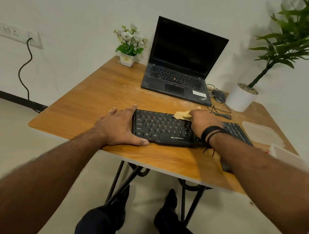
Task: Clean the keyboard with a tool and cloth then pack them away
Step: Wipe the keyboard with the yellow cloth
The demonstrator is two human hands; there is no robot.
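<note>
An open laptop (180, 70) is sitting dark on the table (98, 100), a mouse (219, 95) lying beside it. Two plants are standing at the back (a flowerpot (127, 59) and a white planter (241, 98)).

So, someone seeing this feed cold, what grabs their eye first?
The two bare forearms reaching in: the left hand braces the left end of the black Zebronics keyboard at the wooden table's near edge, while the right hand presses a yellow cloth onto its top rows. Behind stands an open black laptop.
</note>
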